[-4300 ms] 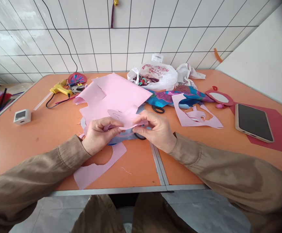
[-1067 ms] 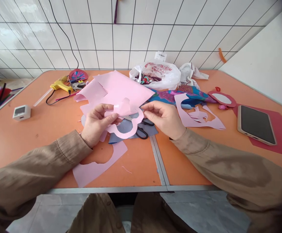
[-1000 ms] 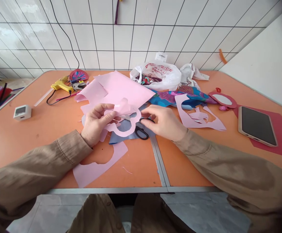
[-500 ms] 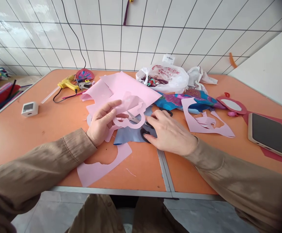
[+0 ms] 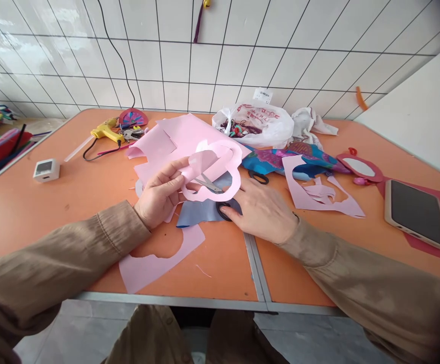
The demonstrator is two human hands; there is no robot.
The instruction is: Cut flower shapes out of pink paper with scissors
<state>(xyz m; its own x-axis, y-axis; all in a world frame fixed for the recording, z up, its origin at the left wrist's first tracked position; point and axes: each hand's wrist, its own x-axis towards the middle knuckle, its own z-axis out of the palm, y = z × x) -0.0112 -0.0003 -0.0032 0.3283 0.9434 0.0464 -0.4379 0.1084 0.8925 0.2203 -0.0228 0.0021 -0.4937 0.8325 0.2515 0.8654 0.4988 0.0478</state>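
Observation:
My left hand (image 5: 162, 193) pinches a pink cutout (image 5: 235, 179) of thin sheet, a ring with a wavy outer edge and a large hole. A cut flap of the same sheet curls inside it near my fingertips. In my right hand (image 5: 263, 208) are scissors (image 5: 209, 183), one black finger loop showing by the thumb. Their blades show through the ring's hole, slightly apart. Beneath lie a grey-blue piece of sheet (image 5: 197, 213) and large pink sheets (image 5: 189, 129). A pink offcut (image 5: 163, 270) with a curved bite rests near the table's front edge.
A yellow glue gun (image 5: 107, 130) and a small white box (image 5: 46, 170) sit at left. Behind are a white plastic bag (image 5: 271, 121) and patterned blue cloth (image 5: 299, 159). At right lie pink scraps (image 5: 322, 191), a small mirror (image 5: 359, 164) and a phone (image 5: 417, 215).
The pink ring has turned to face me more and shifted slightly up and right, its flap curling inward. My right hand and the scissors have moved a little left and down.

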